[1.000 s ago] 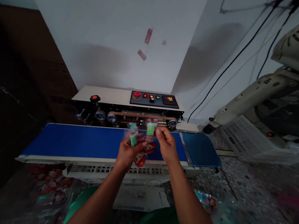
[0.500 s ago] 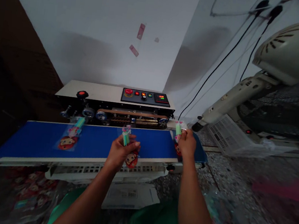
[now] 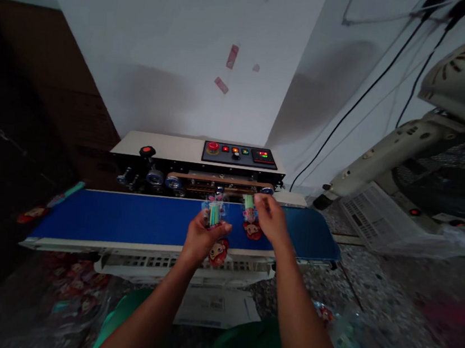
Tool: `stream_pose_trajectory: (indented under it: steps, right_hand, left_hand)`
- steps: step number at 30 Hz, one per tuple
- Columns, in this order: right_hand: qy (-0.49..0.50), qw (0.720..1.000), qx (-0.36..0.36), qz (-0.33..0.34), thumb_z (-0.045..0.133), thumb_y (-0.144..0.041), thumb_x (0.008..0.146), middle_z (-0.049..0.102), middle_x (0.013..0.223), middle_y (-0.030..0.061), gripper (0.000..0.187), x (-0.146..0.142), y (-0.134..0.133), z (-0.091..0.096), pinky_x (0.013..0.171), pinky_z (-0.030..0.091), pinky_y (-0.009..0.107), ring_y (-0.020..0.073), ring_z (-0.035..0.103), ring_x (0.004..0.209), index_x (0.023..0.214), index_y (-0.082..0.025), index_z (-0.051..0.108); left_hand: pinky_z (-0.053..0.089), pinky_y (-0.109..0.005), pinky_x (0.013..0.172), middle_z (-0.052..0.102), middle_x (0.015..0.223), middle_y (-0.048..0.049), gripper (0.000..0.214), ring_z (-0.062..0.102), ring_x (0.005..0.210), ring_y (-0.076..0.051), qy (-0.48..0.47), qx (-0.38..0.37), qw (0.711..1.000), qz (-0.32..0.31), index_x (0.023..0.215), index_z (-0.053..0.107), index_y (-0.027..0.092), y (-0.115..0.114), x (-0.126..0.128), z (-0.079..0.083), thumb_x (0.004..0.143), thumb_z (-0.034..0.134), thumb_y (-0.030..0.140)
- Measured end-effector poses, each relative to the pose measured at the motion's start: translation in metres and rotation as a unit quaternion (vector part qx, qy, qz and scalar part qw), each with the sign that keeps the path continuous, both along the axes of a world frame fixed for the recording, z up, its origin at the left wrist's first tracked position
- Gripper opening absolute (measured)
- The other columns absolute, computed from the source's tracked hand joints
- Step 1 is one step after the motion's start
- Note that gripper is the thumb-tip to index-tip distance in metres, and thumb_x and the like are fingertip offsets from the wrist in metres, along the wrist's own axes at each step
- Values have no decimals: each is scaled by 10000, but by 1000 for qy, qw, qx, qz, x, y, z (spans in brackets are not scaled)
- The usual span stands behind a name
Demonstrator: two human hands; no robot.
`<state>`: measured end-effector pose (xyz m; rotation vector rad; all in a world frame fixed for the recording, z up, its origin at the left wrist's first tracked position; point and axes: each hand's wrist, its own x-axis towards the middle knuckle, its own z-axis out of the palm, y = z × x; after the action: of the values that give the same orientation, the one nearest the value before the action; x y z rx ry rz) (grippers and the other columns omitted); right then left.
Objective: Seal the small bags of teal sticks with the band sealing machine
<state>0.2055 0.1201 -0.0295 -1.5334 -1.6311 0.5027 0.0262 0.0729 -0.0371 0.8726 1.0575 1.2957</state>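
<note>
My left hand (image 3: 202, 237) is closed on a clear plastic packet (image 3: 218, 251) with pale green sticks in its upper part and a red-haired cartoon face at the bottom. It holds this packet over the front edge of the blue conveyor belt (image 3: 125, 217). On the right, my right hand (image 3: 271, 219) pinches the top side edge of a second similar packet (image 3: 252, 230), which is at the belt close to the rollers of the band sealing machine (image 3: 168, 148). A third packet (image 3: 33, 214) is at the belt's far left end.
The machine's panel (image 3: 241, 155) has a red stop button and lit display. Below left lies a bag of many similar packets (image 3: 78, 290); more packets (image 3: 349, 346) lie at lower right. A beige fan-like device (image 3: 460, 78) and white crate (image 3: 374, 214) stand right.
My right hand has moved left along the belt with its packet, up to the machine. The packet on the left has travelled to the belt's left end. The view has shifted slightly.
</note>
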Motion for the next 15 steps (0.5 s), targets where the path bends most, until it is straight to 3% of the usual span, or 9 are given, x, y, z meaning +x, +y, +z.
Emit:
stream_pose_trajectory:
  steps: [3,5,10,15]
  right_hand:
    - [149,969,-65,187,442,-468,855,639,927,27,335,-27,-18,7,732,457,262,160,579,839,1018,-226,607]
    - [196,954,-60,217,493,-451,833,634,879,10,281,-42,-26,8,729,455,255,152,574,815,918,-216,622]
    - [292,942,47,155,483,-374,863,615,854,-10,187,-49,-31,7,759,428,234,128,559,824,883,-217,583]
    - [272,953,125,44,458,-381,878,596,819,-14,199,-17,-27,10,729,410,226,120,539,775,857,-210,558]
  left_hand:
    - [494,-239,639,666,750,5,400,628,672,-138,30,45,998,19,924,584,165,0,0,3,583,780,235]
    - [506,-258,678,679,838,-20,448,641,733,-158,34,65,997,20,990,564,171,-1,2,5,600,770,244]
    - [511,-323,764,643,1042,-71,746,644,856,-192,20,90,996,-14,1248,412,229,-4,5,6,597,778,236]
    - [477,-378,857,614,1094,-93,733,614,950,-201,52,130,990,-20,1290,375,231,-6,3,6,656,743,254]
